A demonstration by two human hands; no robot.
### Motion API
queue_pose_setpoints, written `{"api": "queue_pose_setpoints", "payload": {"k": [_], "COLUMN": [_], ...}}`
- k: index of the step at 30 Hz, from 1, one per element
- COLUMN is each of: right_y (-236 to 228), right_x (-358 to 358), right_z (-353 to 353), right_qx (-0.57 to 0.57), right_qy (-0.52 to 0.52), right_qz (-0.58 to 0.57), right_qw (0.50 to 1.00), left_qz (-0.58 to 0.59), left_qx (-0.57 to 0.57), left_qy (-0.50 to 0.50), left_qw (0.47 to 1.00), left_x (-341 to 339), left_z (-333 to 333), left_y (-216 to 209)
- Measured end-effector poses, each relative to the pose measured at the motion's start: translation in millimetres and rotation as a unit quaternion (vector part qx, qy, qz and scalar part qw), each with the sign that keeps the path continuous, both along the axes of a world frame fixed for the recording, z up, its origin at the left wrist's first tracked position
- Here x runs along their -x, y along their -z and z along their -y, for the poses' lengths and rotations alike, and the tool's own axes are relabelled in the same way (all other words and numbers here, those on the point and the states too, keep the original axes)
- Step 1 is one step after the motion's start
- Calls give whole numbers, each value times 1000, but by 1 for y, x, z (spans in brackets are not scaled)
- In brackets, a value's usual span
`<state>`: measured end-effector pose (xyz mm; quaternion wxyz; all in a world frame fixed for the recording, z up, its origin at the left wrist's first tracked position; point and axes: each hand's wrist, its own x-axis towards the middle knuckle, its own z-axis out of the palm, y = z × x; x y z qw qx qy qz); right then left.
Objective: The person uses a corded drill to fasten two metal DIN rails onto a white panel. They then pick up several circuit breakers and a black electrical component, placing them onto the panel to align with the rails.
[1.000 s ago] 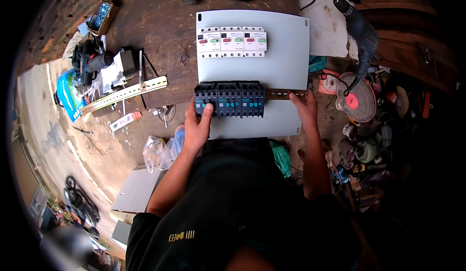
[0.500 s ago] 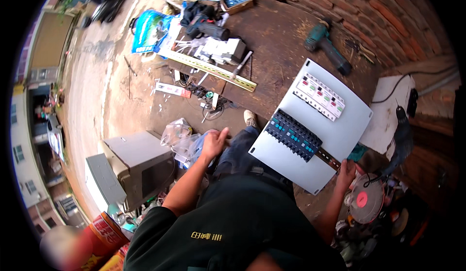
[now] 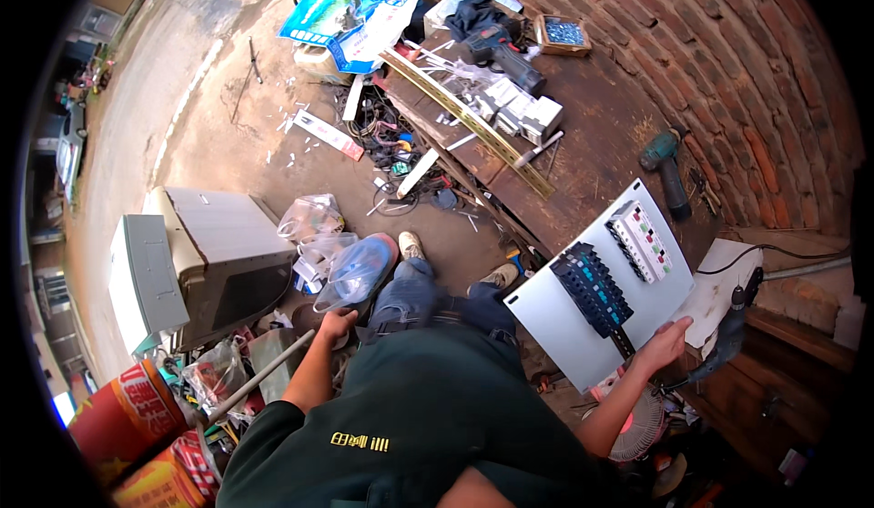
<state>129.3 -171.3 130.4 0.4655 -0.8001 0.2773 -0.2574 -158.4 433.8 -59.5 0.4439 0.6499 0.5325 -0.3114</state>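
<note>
A pale metal panel [image 3: 601,253] leans out past the table's near edge on the right. A row of black contactors [image 3: 592,289] and a row of white circuit breakers [image 3: 641,242] are mounted on it. Below the contactors a bare end of dark rail [image 3: 623,342] shows. My right hand [image 3: 665,346] is at the panel's near edge, fingers pointing away from the panel; whether it touches is unclear. My left hand [image 3: 338,324] hangs low on the left, fingers curled with nothing visible in them. Clear plastic bags [image 3: 357,267] lie just beyond it.
On the brown table [image 3: 601,121] lie a green cordless drill [image 3: 669,171], a slotted rail [image 3: 469,121], white boxes and a box of screws [image 3: 563,35]. An old appliance casing [image 3: 223,248] stands left, a dark power drill [image 3: 728,340] right. Cables litter the floor.
The view has swung, so table and panel appear further right and lower. My left hand has dropped and its fingers have drawn in. My right hand has shifted along the panel's edge.
</note>
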Motion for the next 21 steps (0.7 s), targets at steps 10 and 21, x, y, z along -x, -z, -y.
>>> {"api": "queue_pose_setpoints", "payload": {"k": [10,21], "right_y": [-33,-22], "right_x": [-41,-97], "right_z": [-231,-438], "right_qx": [36,42], "right_qy": [-345,-607], "right_qz": [-42,-232], "right_qw": [937,759], "left_qz": [56,45], "left_qx": [-126,21], "left_qy": [19,-288], "left_qw": [990,956], "left_x": [-12,27], "left_z": [-123,-128], "left_y": [55,48]}}
